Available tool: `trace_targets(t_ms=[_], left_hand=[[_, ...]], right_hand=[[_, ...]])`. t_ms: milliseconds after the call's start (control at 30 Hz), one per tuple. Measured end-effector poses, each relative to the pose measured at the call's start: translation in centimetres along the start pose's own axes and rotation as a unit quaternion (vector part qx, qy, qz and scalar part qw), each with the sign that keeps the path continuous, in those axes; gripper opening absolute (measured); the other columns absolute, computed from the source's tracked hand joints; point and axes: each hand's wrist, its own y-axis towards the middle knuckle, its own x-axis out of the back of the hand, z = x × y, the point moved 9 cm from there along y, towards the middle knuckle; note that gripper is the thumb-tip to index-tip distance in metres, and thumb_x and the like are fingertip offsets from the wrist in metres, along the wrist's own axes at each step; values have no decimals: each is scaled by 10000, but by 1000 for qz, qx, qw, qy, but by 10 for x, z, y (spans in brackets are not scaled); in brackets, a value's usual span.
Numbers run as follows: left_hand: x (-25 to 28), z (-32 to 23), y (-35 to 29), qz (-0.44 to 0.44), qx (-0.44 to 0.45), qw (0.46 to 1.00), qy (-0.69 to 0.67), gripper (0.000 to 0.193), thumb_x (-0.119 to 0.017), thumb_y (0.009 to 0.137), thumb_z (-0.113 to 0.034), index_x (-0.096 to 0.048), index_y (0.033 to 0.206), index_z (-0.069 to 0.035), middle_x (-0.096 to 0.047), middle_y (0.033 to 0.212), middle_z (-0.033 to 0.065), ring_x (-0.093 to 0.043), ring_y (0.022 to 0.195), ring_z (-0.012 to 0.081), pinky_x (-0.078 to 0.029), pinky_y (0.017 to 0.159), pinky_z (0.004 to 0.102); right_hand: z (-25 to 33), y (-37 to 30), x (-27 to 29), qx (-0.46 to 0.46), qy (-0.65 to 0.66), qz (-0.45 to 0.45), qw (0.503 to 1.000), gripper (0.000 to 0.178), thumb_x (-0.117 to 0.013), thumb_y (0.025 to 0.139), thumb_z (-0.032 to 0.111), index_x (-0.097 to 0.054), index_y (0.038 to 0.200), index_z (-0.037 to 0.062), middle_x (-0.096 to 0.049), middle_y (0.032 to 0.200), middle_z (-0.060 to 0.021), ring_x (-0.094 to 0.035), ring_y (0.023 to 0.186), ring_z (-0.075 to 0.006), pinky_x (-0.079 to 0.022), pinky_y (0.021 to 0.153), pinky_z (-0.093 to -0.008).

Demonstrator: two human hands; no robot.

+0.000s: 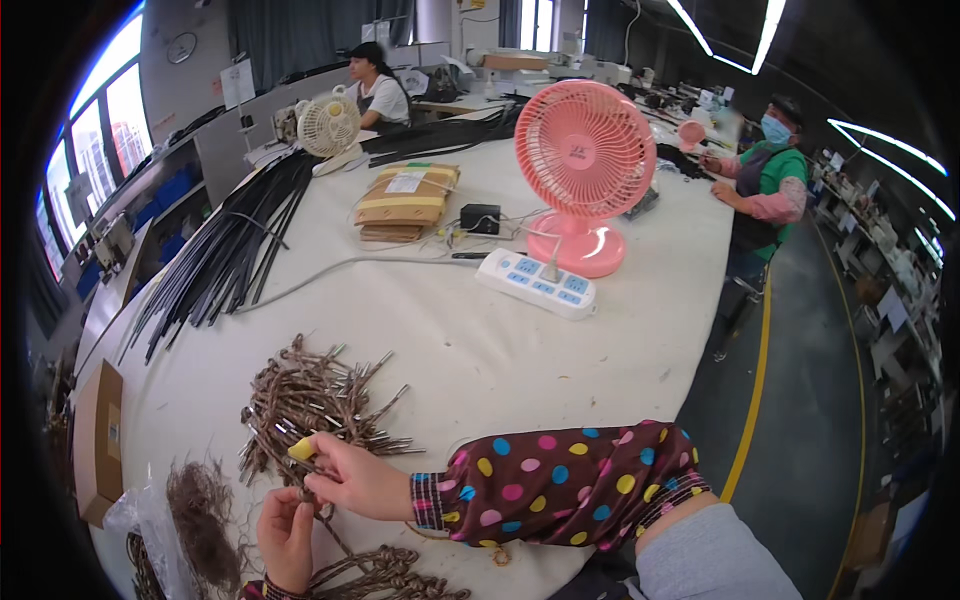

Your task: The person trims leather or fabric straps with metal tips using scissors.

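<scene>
My right hand [352, 480] pinches a brown braided cord [332, 528], a yellow cover on one of its fingertips. Just below and to the left, my left hand [286, 532] has its thumb and fingers closed on the same cord near a knot, partly hidden by the fingers. Right behind the hands lies a tangled pile of brown cords [315, 395] with shiny metal tips. More knotted brown cords [385, 578] lie below my right forearm, close to the near table edge. A polka-dot sleeve covers that forearm.
A white power strip [536, 284] and pink fan [585, 150] stand farther back, beside a stack of brown packages [405, 202]. Black strips [235, 245] spread at the left. Frayed brown fibres [203, 520] and a cardboard box [98, 440] are near left. Two people sit farther off.
</scene>
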Motion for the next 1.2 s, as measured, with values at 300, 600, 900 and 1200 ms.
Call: trace_targets(t_ms=[300, 600, 900, 1200], left_hand=[[-48, -29, 9, 99, 28, 986, 132, 267, -460, 1016, -148, -593, 1144, 44, -642, 1008, 78, -586, 932, 152, -464, 843, 283], [-50, -43, 4, 49, -13, 978, 202, 208, -575, 948, -131, -636, 1065, 31, -672, 904, 91, -597, 826, 158, -477, 765, 291], [-59, -50, 1, 26, -42, 969, 243, 220, -624, 921, -160, -654, 1056, 10, -696, 895, 133, -638, 821, 186, -498, 754, 315], [-63, -53, 3, 42, -98, 947, 302, 227, -607, 928, -183, -652, 1035, 12, -694, 898, 151, -649, 825, 229, -496, 754, 328]], right_hand=[[37, -19, 10, 97, -180, -12, 979, 367, -565, 912, 134, -387, 1206, 4, -559, 722, -78, -558, 631, -202, -437, 608, -331], [-6, -2, 9, 79, -51, 10, 996, 305, -586, 904, 121, -433, 1131, -15, -529, 688, -29, -519, 617, -101, -420, 552, -286], [-45, 20, 11, 92, -26, 3, 995, 241, -583, 914, 116, -470, 1092, -1, -551, 675, -19, -539, 602, -91, -445, 544, -258], [-50, 26, 11, 89, -16, 2, 996, 210, -578, 932, 137, -475, 1066, 12, -563, 686, -20, -533, 574, -86, -437, 516, -251]])
